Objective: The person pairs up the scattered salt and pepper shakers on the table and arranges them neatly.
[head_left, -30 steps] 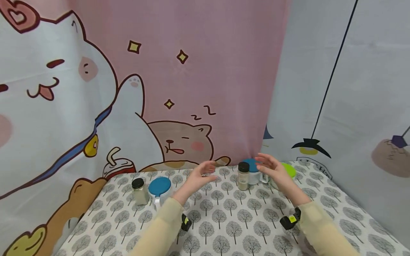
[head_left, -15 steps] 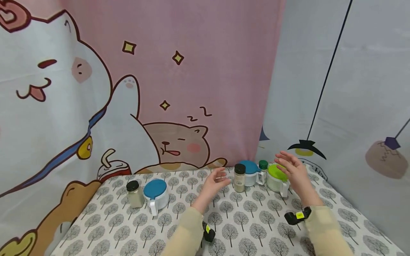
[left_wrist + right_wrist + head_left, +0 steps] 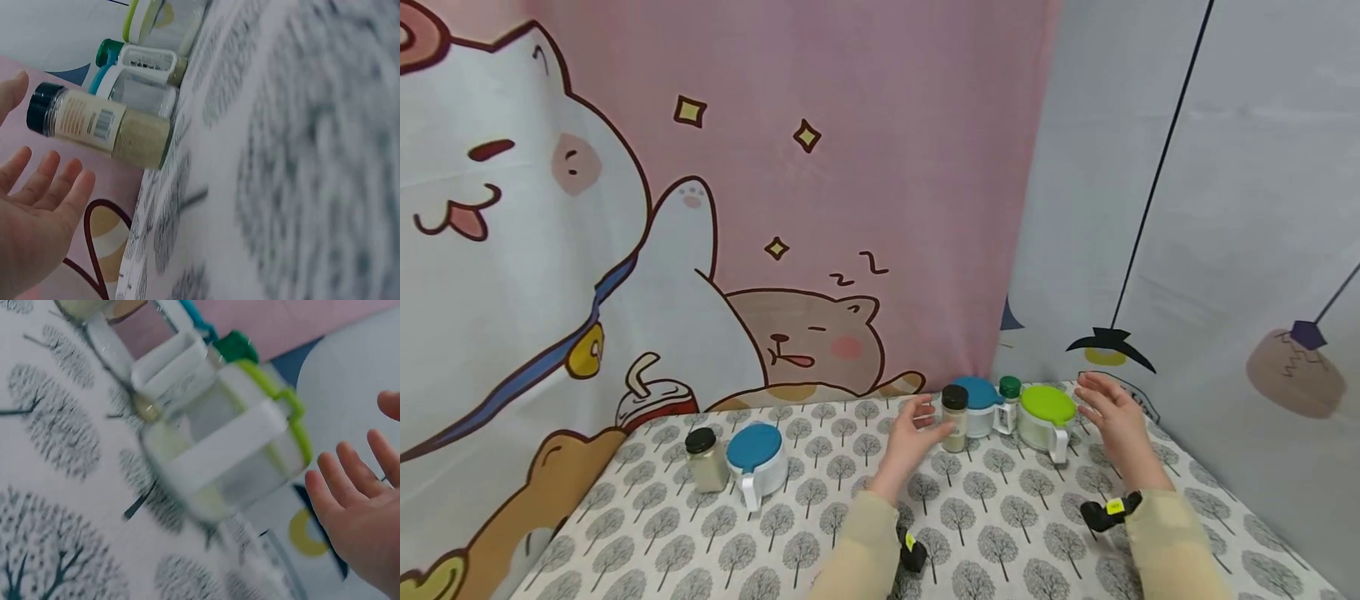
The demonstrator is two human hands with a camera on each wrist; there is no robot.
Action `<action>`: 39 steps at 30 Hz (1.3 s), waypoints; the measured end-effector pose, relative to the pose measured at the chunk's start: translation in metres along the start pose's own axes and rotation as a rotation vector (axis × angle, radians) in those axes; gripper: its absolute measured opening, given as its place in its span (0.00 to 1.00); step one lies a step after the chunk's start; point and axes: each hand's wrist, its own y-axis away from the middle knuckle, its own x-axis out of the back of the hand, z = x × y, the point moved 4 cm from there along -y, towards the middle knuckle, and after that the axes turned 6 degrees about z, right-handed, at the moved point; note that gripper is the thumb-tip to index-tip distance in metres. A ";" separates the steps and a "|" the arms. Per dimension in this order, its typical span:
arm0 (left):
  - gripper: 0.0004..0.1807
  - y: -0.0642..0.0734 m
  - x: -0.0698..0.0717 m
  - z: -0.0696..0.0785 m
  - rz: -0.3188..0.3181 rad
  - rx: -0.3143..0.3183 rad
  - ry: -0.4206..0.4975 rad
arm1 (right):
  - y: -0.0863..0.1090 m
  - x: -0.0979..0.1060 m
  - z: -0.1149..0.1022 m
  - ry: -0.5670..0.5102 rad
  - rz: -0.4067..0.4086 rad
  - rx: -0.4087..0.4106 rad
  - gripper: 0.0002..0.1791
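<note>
My left hand (image 3: 916,437) is beside a black-capped spice jar (image 3: 954,421), its fingers spread and holding nothing. In the left wrist view that jar (image 3: 100,125) shows a barcode label and beige powder, with the thumb and fingers apart near its cap. My right hand (image 3: 1116,421) hovers just right of a clear seasoning pot with a lime-green lid (image 3: 1047,414) and a white handle, its fingers loosely bent around air. The right wrist view shows the green-lidded pot (image 3: 231,440) close to the fingertips.
Behind the spice jar stands a blue-lidded pot (image 3: 977,404), with a green-capped jar (image 3: 1009,400) beside it. Farther left are another black-capped jar (image 3: 706,462) and a blue-lidded pot (image 3: 757,458). A tree-print cloth (image 3: 820,517) covers the table; a cartoon curtain (image 3: 865,167) hangs behind.
Both hands have moved rightward relative to the jars. The left hand has come up to the black-capped jar; the right has passed from over the green-lidded pot to its right side. The view has turned slightly right.
</note>
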 end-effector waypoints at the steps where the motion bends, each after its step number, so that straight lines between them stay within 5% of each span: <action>1: 0.33 -0.001 -0.002 0.000 0.012 0.005 0.001 | -0.001 0.002 0.006 0.033 -0.014 -0.024 0.32; 7: 0.37 -0.001 -0.014 0.003 0.064 0.057 -0.039 | -0.006 0.011 0.036 0.151 -0.177 -0.145 0.40; 16: 0.38 -0.005 -0.024 -0.003 0.120 0.094 -0.031 | 0.000 0.014 0.061 -0.136 -0.314 -0.162 0.44; 27: 0.35 -0.008 -0.028 -0.022 0.063 0.128 0.039 | -0.004 0.010 0.072 0.060 -0.296 -0.196 0.48; 39: 0.39 -0.007 -0.029 -0.020 -0.043 0.138 0.072 | -0.007 0.008 0.074 0.187 -0.275 -0.188 0.51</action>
